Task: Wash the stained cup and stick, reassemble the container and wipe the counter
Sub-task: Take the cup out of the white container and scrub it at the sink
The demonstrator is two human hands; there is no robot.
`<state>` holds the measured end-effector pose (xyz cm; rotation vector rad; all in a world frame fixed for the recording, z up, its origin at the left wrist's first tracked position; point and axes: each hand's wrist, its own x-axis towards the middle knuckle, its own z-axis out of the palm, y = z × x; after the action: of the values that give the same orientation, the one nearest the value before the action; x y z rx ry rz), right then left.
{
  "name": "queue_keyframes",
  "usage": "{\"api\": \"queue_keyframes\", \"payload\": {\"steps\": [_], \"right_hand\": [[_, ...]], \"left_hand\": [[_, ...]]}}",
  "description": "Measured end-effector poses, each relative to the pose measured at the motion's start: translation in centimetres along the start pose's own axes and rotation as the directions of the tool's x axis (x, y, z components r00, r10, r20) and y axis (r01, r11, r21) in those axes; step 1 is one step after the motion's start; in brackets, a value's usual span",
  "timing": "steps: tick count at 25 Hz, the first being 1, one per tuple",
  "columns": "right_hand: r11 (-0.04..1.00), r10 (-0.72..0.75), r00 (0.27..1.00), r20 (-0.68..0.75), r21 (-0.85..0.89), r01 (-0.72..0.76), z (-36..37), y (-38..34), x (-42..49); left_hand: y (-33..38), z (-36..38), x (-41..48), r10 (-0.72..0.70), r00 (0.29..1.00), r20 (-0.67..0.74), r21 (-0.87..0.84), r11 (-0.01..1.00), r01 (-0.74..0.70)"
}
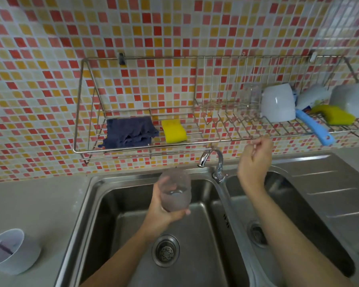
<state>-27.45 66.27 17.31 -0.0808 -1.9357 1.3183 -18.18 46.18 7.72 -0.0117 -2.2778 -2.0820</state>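
I think the washing of the cup is the step in hand, and the scrubbing has not begun. The next move calls for a scrubbing tool and for running water. On the wall rack (133,148) there lie, from left to right, a dark blue cloth (131,132), a yellow sponge (174,130), a white mug (278,102) and a brush with a blue handle (313,129). The sponge or the brush would serve, and the cloth seems right for the wiping later.

Low at the far left, the white container (10,251) stands on the surface (39,204). The purple stick (5,248) leans inside it, not yet washed, as far as I can judge.

Over the left basin of the sink (112,214), the left hand (164,212) holds the cup (175,193). The fingers and thumb are curled round its lower part. The cup is cloudy and half transparent, and it is tilted a little. There may be some water at its bottom, but I am not sure.

Just right of it stands the faucet (214,162), and I see no water coming from it.

Further right, the right hand (255,160) is raised above the right basin, close under the front wire of the rack. Its fingers are half curled and blurred, and I cannot tell whether they pinch something thin or nothing.
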Motion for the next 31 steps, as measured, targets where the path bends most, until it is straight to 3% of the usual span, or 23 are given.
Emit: {"api": "queue_keyframes", "payload": {"steps": [3,4,6,8,10,11,13,16,18,20,23,27,31], "right_hand": [[0.958,0.258,0.964,0.063,-0.145,-0.247,-0.1,8.3,-2.0],[0.914,0.367,0.919,0.142,-0.236,-0.329,0.4,10.8,-2.4],[0.828,0.530,0.749,0.398,-0.434,-0.355,1.7,14.5,-2.8],[0.844,0.510,0.585,0.630,-0.499,-0.198,3.0,16.1,-3.2],[0.899,0.352,0.485,0.800,-0.434,0.064,4.2,16.9,-3.6],[0.880,0.284,0.424,0.860,-0.409,0.242,4.5,17.2,-3.9],[0.740,0.249,0.303,0.920,-0.382,0.553,4.7,18.2,-4.6],[0.574,0.325,0.214,0.921,-0.372,0.729,5.1,19.3,-5.2],[0.552,0.362,0.178,0.915,-0.364,0.750,5.6,19.6,-5.2],[0.607,0.340,0.182,0.923,-0.363,0.707,5.2,19.6,-5.2],[0.732,0.293,0.328,0.898,-0.431,0.527,2.7,19.6,-6.9],[0.718,0.378,0.479,0.792,-0.577,0.388,-1.4,21.4,-10.4],[0.718,0.446,0.509,0.737,-0.633,0.288,-2.9,22.3,-12.3]], "left_hand": [[-1.5,1.8,0.5,-0.068,0.997,-0.035,-0.010,0.998,0.067],[-1.9,2.1,0.7,-0.090,0.995,-0.050,0.017,0.996,0.091],[-2.3,2.9,1.3,-0.129,0.990,-0.053,0.069,0.989,0.133],[-2.3,3.6,2.2,-0.158,0.985,-0.067,0.133,0.977,0.165],[-2.4,4.2,3.4,-0.143,0.985,-0.096,0.235,0.958,0.162],[-2.5,4.4,3.9,-0.131,0.986,-0.105,0.318,0.935,0.158],[-3.0,4.8,4.9,-0.119,0.983,-0.138,0.361,0.919,0.162],[-3.3,5.6,5.6,-0.130,0.976,-0.174,0.236,0.957,0.169],[-3.0,6.0,5.9,-0.133,0.980,-0.151,0.188,0.969,0.160],[-3.1,6.3,6.1,-0.150,0.979,-0.134,0.191,0.966,0.175],[-3.3,7.0,6.8,-0.185,0.972,-0.147,0.264,0.939,0.219],[-2.7,8.0,8.0,-0.241,0.946,-0.216,0.353,0.884,0.305],[-2.4,8.0,8.1,-0.263,0.934,-0.242,0.390,0.855,0.342]]}}
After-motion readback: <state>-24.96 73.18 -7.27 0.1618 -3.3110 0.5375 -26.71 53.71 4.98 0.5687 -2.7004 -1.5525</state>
